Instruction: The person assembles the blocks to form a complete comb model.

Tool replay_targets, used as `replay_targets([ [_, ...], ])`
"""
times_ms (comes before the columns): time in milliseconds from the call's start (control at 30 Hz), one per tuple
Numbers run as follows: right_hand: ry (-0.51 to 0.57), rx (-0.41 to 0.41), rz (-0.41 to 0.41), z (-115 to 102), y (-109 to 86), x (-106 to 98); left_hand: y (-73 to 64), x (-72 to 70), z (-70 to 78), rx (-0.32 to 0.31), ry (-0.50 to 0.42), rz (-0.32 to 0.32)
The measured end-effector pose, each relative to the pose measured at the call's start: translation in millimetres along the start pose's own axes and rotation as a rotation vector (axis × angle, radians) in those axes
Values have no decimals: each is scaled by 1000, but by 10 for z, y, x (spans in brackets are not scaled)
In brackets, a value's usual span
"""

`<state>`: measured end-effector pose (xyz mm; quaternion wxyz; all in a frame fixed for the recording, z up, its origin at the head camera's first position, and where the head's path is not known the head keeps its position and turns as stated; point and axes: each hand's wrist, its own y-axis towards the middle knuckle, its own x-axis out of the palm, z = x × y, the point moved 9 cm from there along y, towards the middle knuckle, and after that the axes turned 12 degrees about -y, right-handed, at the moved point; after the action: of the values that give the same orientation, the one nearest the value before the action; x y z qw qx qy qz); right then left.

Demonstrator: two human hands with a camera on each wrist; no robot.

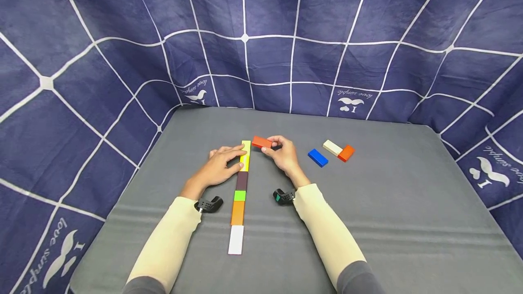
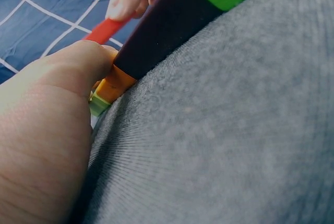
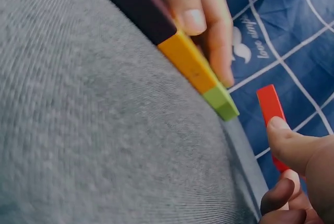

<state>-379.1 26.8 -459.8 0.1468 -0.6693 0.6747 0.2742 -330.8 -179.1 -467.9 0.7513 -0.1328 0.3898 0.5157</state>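
Note:
A single-file row of blocks runs away from me: white (image 1: 235, 240), orange (image 1: 238, 213), green (image 1: 239, 195), dark purple (image 1: 242, 181), yellow (image 1: 244, 163) and pale yellow-green (image 1: 246, 143) at the far end. My left hand (image 1: 221, 166) rests against the yellow part from the left, its fingers extended and touching the row. Between thumb and fingers, my right hand (image 1: 284, 154) pinches a red block (image 1: 260, 142) just right of the far end. In the right wrist view this red block (image 3: 271, 104) is held off the row, apart from the pale yellow-green block (image 3: 222, 102).
Farther right on the grey table (image 1: 388, 185) lie a blue block (image 1: 318, 158), a cream block (image 1: 333, 147) and an orange-red block (image 1: 346, 153); the last two touch. A dark blue curtain (image 1: 269, 58) with white lines stands behind the table.

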Motion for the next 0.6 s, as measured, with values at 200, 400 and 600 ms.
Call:
replay_targets([
  [200, -124, -80, -22, -23, 107, 37, 22, 19, -14, 19, 11, 6],
  [400, -184, -68, -25, 35, 135, 77, 24, 42, -19, 22, 6, 5],
  [600, -230, -57, -30, 34, 147, 100, 26, 32, -23, 32, 2, 18],
])
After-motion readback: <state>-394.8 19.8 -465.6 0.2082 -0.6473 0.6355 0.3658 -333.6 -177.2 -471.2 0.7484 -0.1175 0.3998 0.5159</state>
